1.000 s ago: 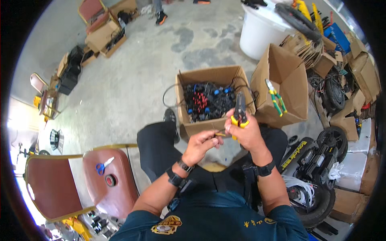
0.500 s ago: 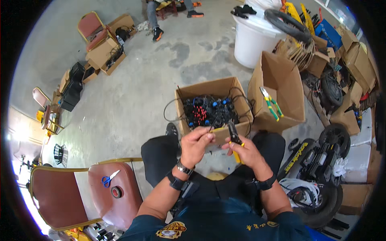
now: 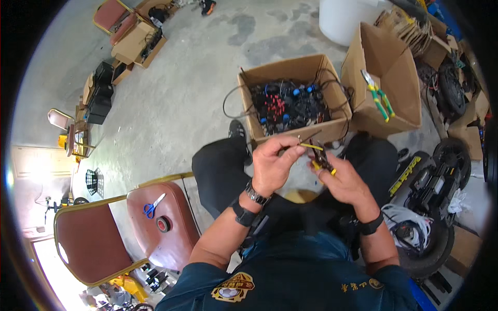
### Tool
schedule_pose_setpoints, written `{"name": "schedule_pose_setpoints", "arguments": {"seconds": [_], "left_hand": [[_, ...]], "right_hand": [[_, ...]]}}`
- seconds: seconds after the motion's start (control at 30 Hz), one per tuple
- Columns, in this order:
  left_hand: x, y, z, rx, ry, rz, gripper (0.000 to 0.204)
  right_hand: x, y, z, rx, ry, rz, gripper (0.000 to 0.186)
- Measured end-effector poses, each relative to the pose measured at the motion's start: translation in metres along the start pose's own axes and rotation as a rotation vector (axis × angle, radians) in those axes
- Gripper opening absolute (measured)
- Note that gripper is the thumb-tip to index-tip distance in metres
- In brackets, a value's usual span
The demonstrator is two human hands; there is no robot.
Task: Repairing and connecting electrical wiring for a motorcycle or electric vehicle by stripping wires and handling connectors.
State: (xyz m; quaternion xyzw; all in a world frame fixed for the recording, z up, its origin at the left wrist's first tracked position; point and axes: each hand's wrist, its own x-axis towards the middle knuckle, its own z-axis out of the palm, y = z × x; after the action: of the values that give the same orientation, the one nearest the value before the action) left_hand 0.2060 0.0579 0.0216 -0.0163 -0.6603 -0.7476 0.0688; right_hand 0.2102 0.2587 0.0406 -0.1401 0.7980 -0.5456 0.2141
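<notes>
My left hand [image 3: 275, 163] is closed, pinching a thin yellow wire [image 3: 312, 146] between thumb and fingers. A thin dark strand sticks out beside it. In my right hand [image 3: 346, 182] is a pair of wire strippers [image 3: 322, 159] with yellow handles and dark jaws. The jaws meet the yellow wire near its free end; whether they have closed on it I cannot tell. Beyond my hands stands an open cardboard box [image 3: 280, 66] holding a tangle of black cables [image 3: 306, 109] with blue and red connectors.
Green-and-yellow pliers [image 3: 378, 96] lie against a second open box [image 3: 415, 111] on the right. Blue scissors [image 3: 151, 208] and a tape roll [image 3: 163, 224] rest on the red chair seat [image 3: 179, 243] at left. Scooter parts [image 3: 430, 176] crowd the right side.
The strippers' jaws, apart from the wire earlier, are now at its free end, and my hands are closer together. The whole view has shifted, with the boxes appearing higher and further right.
</notes>
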Motion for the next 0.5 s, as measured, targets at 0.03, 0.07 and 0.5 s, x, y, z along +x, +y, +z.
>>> {"name": "schedule_pose_setpoints", "arguments": {"seconds": [0.03, 0.07, 0.5], "left_hand": [[-0.002, -0.001, -0.001, 0.109, -0.009, 0.034, 0.011], [-0.003, -0.004, -0.001, 0.074, 0.002, 0.041, 0.011], [-0.02, -0.01, -0.003, -0.082, 0.058, -0.146, 0.014]], "right_hand": [[0.003, 0.003, -0.002, -0.059, -0.012, 0.011, 0.036], [0.004, 0.0, -0.004, -0.096, -0.029, 0.009, 0.036], [0.002, -0.015, 0.008, -0.304, -0.004, -0.06, 0.029]]}}
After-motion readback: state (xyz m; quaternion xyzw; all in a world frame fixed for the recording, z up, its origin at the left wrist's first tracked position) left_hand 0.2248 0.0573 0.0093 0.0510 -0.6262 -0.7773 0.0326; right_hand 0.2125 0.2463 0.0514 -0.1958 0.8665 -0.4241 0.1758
